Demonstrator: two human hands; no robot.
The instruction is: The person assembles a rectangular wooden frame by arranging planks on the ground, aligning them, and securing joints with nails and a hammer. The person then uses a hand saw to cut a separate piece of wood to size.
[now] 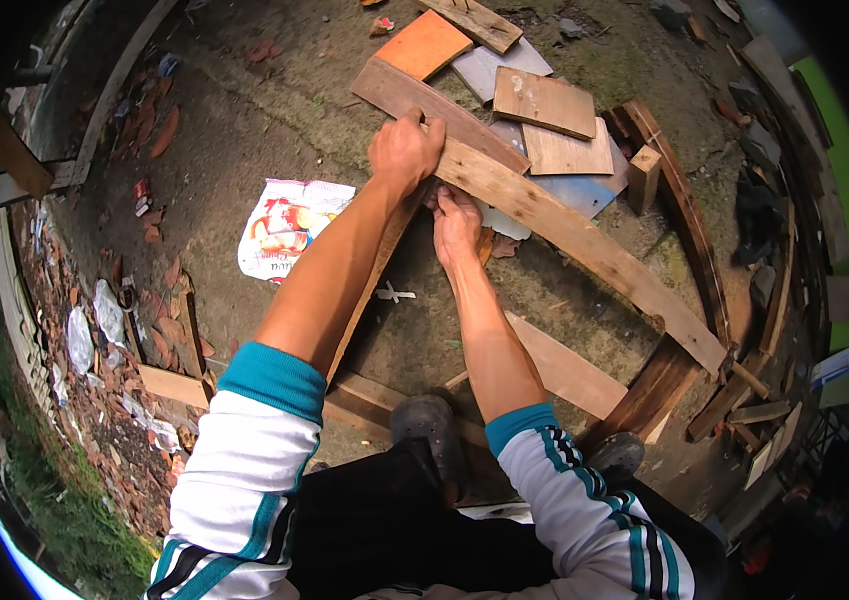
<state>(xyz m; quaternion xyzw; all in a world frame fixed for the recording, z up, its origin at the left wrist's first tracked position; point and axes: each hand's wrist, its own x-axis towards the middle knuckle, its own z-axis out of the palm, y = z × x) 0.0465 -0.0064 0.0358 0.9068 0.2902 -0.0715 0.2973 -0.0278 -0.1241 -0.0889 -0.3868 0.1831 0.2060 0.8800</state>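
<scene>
1. Left hand (407,152): fingers folded around the upper-left end of a long wooden plank (585,255).
2. Right hand (457,222): just below that end, fingers curled in; cannot tell whether they grip anything.
3. The plank slants down to the right, its lower end by a darker board (653,388).
4. Beyond the plank, short wooden pieces (545,103) lie in an overlapping pile, one orange piece (425,45) among them.
5. Left of the hands, a printed white wrapper (290,225) lies on the rough ground (245,120).

Gripping the end of a long plank (580,255) with left hand (407,152); holding right hand (457,222) just below. Working over ground (215,110), near loose boards (545,102) and white wrapper (280,222).
</scene>
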